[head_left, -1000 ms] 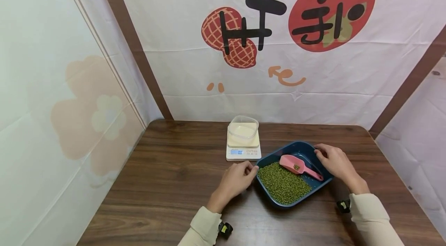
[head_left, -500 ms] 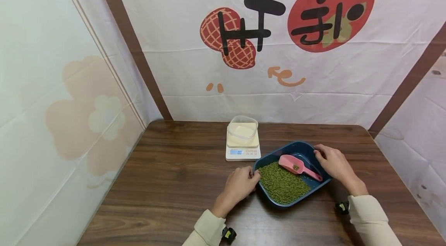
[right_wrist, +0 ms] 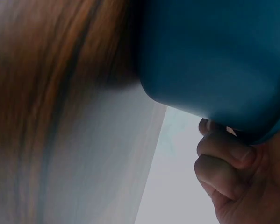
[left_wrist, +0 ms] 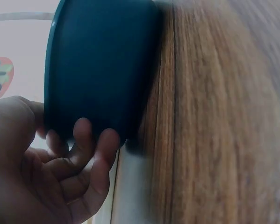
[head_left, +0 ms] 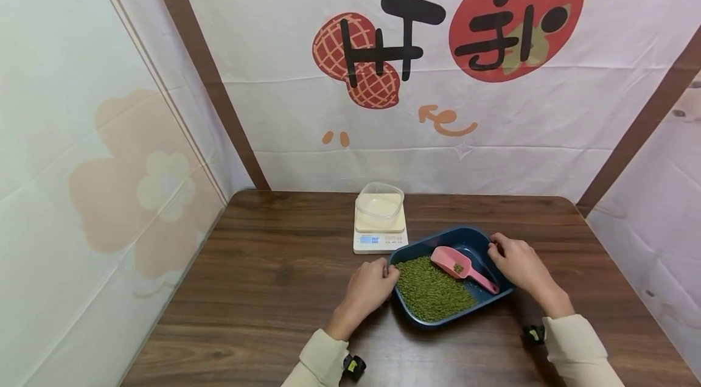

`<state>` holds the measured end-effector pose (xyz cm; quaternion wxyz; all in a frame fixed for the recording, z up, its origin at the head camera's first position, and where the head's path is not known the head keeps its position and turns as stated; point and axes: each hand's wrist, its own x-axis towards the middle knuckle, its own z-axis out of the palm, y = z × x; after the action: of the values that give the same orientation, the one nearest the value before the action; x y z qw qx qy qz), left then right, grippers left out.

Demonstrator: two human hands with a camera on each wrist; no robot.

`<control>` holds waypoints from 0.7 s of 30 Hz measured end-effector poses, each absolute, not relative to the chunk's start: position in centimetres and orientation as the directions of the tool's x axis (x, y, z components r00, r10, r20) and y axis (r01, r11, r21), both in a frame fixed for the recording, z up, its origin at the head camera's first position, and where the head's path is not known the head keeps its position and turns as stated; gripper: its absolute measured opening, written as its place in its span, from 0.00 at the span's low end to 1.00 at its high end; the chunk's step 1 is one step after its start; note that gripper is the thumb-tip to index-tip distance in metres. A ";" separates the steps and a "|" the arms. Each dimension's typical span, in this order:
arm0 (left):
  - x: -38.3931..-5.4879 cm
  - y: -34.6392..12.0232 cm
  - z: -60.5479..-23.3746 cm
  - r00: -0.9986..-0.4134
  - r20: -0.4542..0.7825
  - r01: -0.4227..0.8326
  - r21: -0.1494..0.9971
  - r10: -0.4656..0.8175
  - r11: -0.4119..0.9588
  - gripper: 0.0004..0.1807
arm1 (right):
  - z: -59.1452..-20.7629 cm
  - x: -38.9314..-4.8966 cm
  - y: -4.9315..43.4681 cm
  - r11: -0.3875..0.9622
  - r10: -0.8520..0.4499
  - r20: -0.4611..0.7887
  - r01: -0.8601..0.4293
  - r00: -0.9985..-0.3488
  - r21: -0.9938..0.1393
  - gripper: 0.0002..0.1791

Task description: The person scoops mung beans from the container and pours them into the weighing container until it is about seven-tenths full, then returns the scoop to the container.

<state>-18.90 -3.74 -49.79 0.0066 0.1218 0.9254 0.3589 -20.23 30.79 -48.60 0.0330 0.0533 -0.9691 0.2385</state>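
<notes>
On the wooden table [head_left: 274, 289], or just over it, hard to tell, there was the blue tray [head_left: 467, 243]; left hand [head_left: 368, 286] gripping one end, right hand [head_left: 520, 264] the other, both curled snugly at the rim; beyond, the scale [head_left: 390, 241] bore the clear container [head_left: 380, 203]; inside the tray lay the pink scoop [head_left: 453, 260], green beans [head_left: 432, 292]; positioning looked the step, next calling for level, even hands

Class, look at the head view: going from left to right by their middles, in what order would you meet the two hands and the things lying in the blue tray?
Left hand → small green beans → pink scoop → right hand.
</notes>
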 end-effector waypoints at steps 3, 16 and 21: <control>-19.0 -4.0 -49.8 -0.974 0.055 0.200 0.673 0.221 0.712 0.19 | -48.4 -19.9 30.3 0.884 -0.085 0.079 -0.111 -0.993 -0.453 0.19; -18.8 -5.7 -49.8 -0.979 -0.011 0.126 0.754 0.205 0.644 0.17 | -47.8 -17.3 28.3 0.903 -0.086 0.079 -0.111 -0.993 -0.415 0.20; -19.0 -6.3 -49.6 -0.983 -0.009 0.117 0.747 0.186 0.654 0.18 | -47.5 -16.8 27.6 0.904 -0.079 0.065 -0.099 -0.995 -0.416 0.10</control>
<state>-18.97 -6.25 -49.57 0.0421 0.0835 0.9085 0.4073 -16.75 27.59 -47.47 0.0234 0.0458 -0.9754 0.2145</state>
